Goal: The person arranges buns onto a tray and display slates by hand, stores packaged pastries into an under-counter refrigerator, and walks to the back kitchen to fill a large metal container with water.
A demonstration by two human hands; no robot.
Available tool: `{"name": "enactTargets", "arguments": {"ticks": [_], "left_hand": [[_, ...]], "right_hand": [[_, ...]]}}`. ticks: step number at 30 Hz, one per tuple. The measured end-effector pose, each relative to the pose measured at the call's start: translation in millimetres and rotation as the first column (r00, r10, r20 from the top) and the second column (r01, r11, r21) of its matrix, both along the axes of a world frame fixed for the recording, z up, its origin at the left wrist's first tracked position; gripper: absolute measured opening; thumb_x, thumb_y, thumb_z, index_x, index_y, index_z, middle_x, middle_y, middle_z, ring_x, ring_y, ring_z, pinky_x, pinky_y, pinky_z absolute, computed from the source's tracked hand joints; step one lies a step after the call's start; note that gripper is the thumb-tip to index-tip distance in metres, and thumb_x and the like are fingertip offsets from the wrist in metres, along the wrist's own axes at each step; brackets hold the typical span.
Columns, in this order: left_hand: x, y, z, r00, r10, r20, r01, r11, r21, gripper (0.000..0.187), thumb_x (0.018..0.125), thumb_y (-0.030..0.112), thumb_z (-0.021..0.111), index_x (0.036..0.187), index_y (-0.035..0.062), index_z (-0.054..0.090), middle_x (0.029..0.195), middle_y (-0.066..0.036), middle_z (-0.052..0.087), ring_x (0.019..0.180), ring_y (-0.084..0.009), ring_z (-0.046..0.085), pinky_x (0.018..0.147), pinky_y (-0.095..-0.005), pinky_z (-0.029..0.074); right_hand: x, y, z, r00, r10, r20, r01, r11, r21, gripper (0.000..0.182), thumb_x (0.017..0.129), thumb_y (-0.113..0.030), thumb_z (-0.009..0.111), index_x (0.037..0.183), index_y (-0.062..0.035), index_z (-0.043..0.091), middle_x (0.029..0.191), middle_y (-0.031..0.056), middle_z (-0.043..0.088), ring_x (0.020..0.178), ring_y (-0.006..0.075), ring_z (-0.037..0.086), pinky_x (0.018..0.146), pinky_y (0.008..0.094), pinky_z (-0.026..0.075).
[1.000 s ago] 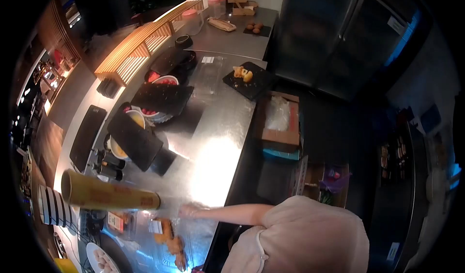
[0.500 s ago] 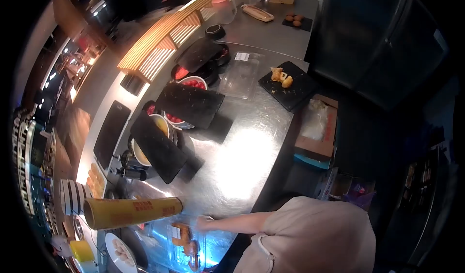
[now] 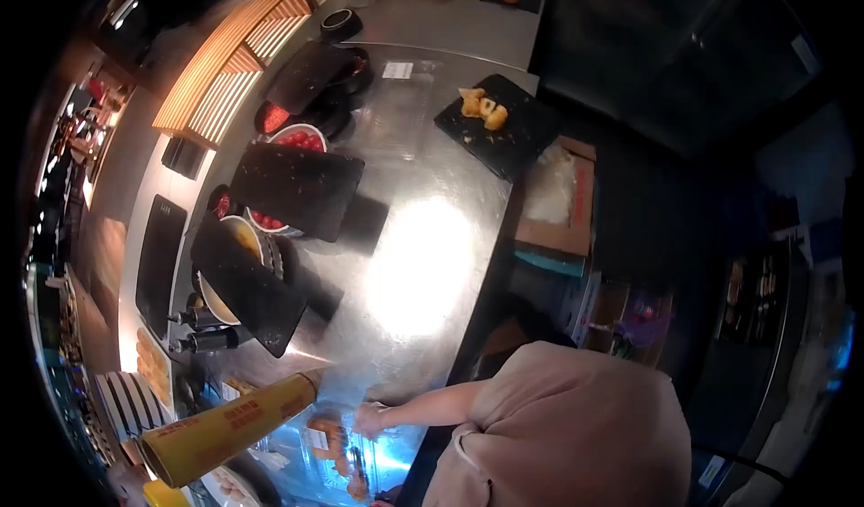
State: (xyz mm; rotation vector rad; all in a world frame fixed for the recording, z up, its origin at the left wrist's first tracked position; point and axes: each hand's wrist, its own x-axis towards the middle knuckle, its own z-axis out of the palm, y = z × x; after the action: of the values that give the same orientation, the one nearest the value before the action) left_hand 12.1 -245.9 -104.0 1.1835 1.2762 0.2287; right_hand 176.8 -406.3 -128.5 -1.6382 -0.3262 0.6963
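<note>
My right hand [image 3: 370, 419] reaches in from the right, its fingers curled at the edge of a clear plastic container [image 3: 310, 466]. Golden-brown fried or baked pieces [image 3: 328, 437] lie inside it, with a white label [image 3: 314, 439] over them. Only a small part of my left hand [image 3: 382, 503] shows at the bottom edge, by the container's near end; its fingers are cut off from view. Just beyond the container lies a yellow cardboard-like roll [image 3: 229, 424] with red print. Blue light falls on this part of the steel counter [image 3: 405, 327].
Dark slabs [image 3: 297, 189] rest across bowls of red fruit [image 3: 300, 138] and a bowl of yellow food [image 3: 241, 235]. A black board [image 3: 499, 138] carries golden pieces [image 3: 486, 108]. Another clear container [image 3: 393, 116] stands near it. An open cardboard box [image 3: 553, 197] sits beside the counter's edge.
The view has turned, so the counter and its things sit further left and mostly higher. My right hand, blurred before, shows more clearly and remains at the clear container.
</note>
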Motion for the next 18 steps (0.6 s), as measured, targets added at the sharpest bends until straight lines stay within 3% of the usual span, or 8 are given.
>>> {"name": "enactTargets", "arguments": {"ticks": [3,7,9,10,13,16,17,18], "left_hand": [[-3,-1,3,0.999,0.045,-0.012,-0.045,0.999,0.027,0.036,0.081,0.019,0.052,0.105,-0.0054,0.041,0.094,-0.014,0.045,0.081,-0.0235,0.047,0.077,-0.0335,0.041],[-16,10,3,0.993,0.119,-0.005,-0.118,0.991,0.070,0.036,0.081,0.018,0.051,0.106,-0.0055,0.040,0.094,-0.014,0.045,0.081,-0.0237,0.047,0.077,-0.0335,0.041],[-28,22,5,0.986,0.164,-0.005,-0.163,0.980,0.113,0.036,0.081,0.017,0.051,0.107,-0.0056,0.040,0.094,-0.014,0.045,0.081,-0.0238,0.047,0.077,-0.0335,0.041],[-34,29,3,0.982,0.186,-0.014,-0.182,0.973,0.142,0.036,0.081,0.017,0.051,0.107,-0.0057,0.040,0.094,-0.014,0.045,0.081,-0.0239,0.047,0.077,-0.0335,0.041],[-43,39,0,0.955,0.284,-0.086,-0.250,0.925,0.287,0.037,0.081,0.016,0.051,0.108,-0.0058,0.039,0.094,-0.014,0.045,0.081,-0.0240,0.047,0.077,-0.0336,0.041],[-40,2,2,0.861,0.481,-0.166,-0.175,0.587,0.791,0.037,0.081,0.015,0.051,0.108,-0.0059,0.039,0.094,-0.014,0.044,0.081,-0.0242,0.046,0.077,-0.0336,0.041],[-31,-28,10,0.887,0.447,-0.112,-0.134,0.483,0.865,0.037,0.081,0.015,0.051,0.109,-0.0059,0.039,0.094,-0.014,0.044,0.081,-0.0242,0.046,0.077,-0.0336,0.041],[-3,-80,29,0.972,0.234,-0.033,-0.086,0.480,0.873,0.033,0.080,0.012,0.049,0.107,-0.0048,0.039,0.095,-0.014,0.043,0.084,-0.0236,0.045,0.078,-0.0327,0.039]], "right_hand": [[-6,27,-40,0.984,0.043,0.175,-0.023,0.993,-0.113,0.029,0.066,-0.029,0.057,0.053,-0.0026,0.059,0.053,0.0153,0.055,0.051,0.0260,0.056,0.051,0.0413,0.045],[5,-5,4,0.997,0.076,-0.029,-0.081,0.966,-0.244,0.028,0.068,-0.029,0.056,0.061,-0.0033,0.061,0.061,0.0165,0.057,0.059,0.0268,0.058,0.055,0.0410,0.046],[6,-12,17,0.887,0.375,0.269,-0.277,0.899,-0.339,0.026,0.069,-0.029,0.055,0.064,-0.0049,0.062,0.064,0.0139,0.059,0.060,0.0246,0.058,0.055,0.0397,0.047],[8,-17,24,0.877,0.393,0.275,-0.299,0.896,-0.328,0.026,0.069,-0.029,0.055,0.064,-0.0049,0.062,0.064,0.0139,0.059,0.060,0.0246,0.058,0.055,0.0397,0.047],[15,-48,45,0.871,0.323,-0.370,-0.362,0.931,-0.039,0.038,0.076,-0.041,0.055,0.081,-0.0045,0.061,0.076,0.0106,0.061,0.067,0.0188,0.060,0.055,0.0345,0.049],[19,-84,20,0.733,0.427,-0.529,-0.274,0.898,0.345,0.053,0.078,-0.050,0.050,0.100,-0.0020,0.053,0.088,0.0155,0.059,0.076,0.0226,0.059,0.064,0.0350,0.048],[35,-126,40,0.706,0.477,-0.523,-0.262,0.863,0.433,0.056,0.079,-0.049,0.049,0.108,-0.0011,0.049,0.091,0.0185,0.058,0.080,0.0255,0.059,0.070,0.0373,0.047],[47,-160,47,0.664,0.550,-0.506,-0.339,0.825,0.453,0.056,0.082,-0.045,0.047,0.118,-0.0032,0.040,0.102,0.0182,0.055,0.091,0.0256,0.055,0.078,0.0378,0.043]]}}
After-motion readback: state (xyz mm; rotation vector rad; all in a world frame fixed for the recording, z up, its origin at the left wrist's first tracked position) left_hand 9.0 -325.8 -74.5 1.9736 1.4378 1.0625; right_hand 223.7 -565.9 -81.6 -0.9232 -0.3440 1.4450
